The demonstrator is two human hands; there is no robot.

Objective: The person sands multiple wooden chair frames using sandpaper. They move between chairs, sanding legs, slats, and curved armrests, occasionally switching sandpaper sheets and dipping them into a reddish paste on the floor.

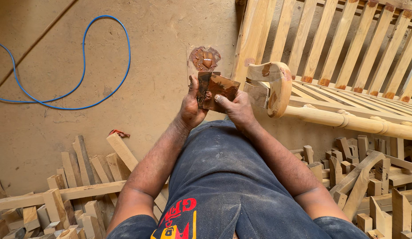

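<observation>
Held piece: brown smeared sheet (217, 90), frame centre, raised clear of the lap.
Left hand (190, 106): closed on its left edge.
Right hand (236, 108): pinching the right edge, steadying it.
Paste board (205, 59): just above, within reach.
Wooden armrest (272, 86): right, brown-patched.

Bare floor (161, 57) lies open ahead and left, crossed only by a blue cable (84, 53). The wooden bench frame (338, 66) blocks the right; offcut piles (77, 186) crowd both sides below.
</observation>
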